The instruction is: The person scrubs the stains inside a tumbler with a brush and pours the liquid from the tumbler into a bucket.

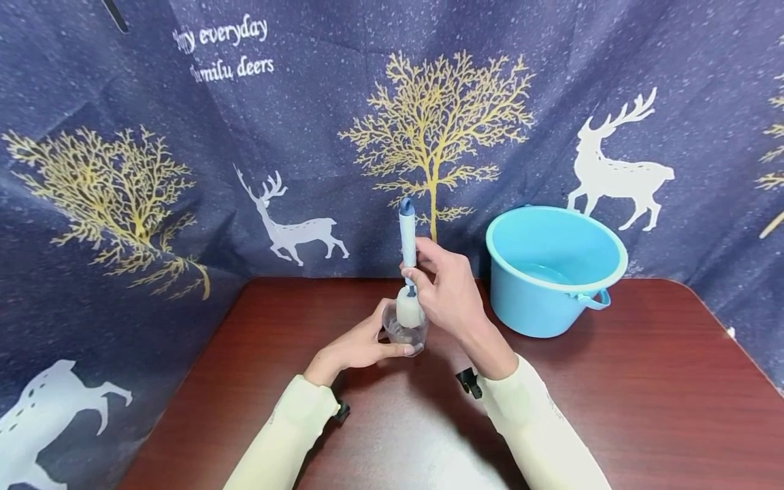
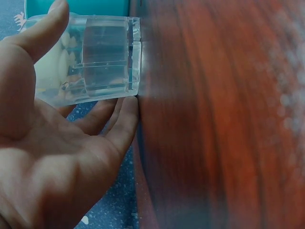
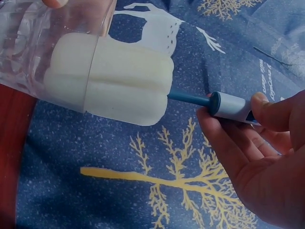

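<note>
A clear cup (image 1: pixel 401 335) stands on the table, its base against the wood in the left wrist view (image 2: pixel 107 57). My left hand (image 1: pixel 361 342) grips it from the side, thumb on one wall and fingers on the opposite one. The white sponge head (image 3: pixel 114 78) of a cup brush sits partly inside the cup, its upper part showing above the rim. My right hand (image 1: pixel 450 289) pinches the brush's pale blue handle (image 1: pixel 407 238) near its lower end, and the handle points up. A short dark blue stem (image 3: pixel 188 98) joins handle and sponge.
A light blue bucket (image 1: pixel 551 313) with a side handle stands to the right of my right hand, at the table's back edge. Behind the reddish-brown table (image 1: pixel 245 388) hangs a dark blue cloth (image 1: pixel 367 122) with printed trees and deer. A black device sits at each wrist.
</note>
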`<state>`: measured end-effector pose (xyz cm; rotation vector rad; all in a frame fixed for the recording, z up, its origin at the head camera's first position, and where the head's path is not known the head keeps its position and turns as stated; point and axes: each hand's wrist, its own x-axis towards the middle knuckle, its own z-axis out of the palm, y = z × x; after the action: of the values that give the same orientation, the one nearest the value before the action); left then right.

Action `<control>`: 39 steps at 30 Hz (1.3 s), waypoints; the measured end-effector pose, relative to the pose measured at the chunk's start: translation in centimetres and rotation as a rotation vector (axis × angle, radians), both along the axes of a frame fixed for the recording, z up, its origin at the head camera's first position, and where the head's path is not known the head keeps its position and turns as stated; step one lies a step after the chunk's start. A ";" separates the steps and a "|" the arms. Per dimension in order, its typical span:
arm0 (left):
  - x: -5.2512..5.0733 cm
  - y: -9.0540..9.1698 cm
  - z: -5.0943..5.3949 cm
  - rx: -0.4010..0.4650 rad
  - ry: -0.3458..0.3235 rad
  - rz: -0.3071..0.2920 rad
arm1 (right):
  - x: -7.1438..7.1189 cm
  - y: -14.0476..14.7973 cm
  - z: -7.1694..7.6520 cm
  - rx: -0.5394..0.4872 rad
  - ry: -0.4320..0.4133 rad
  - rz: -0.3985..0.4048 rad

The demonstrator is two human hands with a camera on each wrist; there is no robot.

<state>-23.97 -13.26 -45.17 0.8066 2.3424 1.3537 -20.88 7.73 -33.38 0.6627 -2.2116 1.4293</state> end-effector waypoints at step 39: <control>-0.2 0.1 -0.5 0.031 -0.005 -0.003 | 0.9 0.0 0.8 0.104 -0.005 -0.057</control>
<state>-24.21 -13.19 -45.67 0.8144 2.3208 1.3930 -19.98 7.72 -32.56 0.6260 -2.3025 1.2966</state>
